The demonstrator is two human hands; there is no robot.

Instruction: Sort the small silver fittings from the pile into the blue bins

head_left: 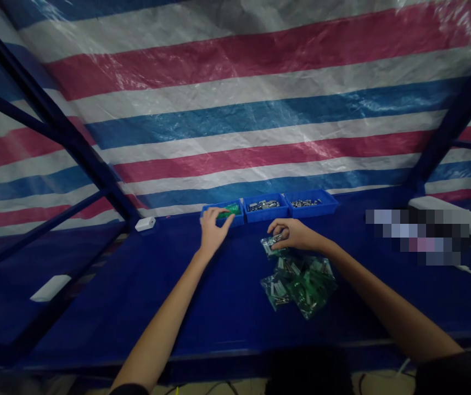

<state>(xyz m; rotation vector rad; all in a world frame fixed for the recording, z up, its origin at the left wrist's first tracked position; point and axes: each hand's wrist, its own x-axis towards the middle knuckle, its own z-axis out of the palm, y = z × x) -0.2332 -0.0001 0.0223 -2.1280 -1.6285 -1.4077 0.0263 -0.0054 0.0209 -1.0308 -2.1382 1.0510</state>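
My left hand (216, 225) is over the front of the left blue bin (239, 221), thumb and fingers apart. Green plastic bags (234, 208) lie in that bin, beside my thumb. Farther right, my right hand (295, 234) has its fingers closed on a small clear plastic bag (267, 247) with small metal and white parts inside. Just in front of it on the blue table is a pile of similar filled bags (309, 288), clear and greenish.
Two more blue bins, the middle one (266, 215) and the right one (330, 207), hold small metal parts. A white adapter (145, 224) sits at the back left. A long white device (453, 215) lies at right. Blue frame posts (91, 170) flank the table.
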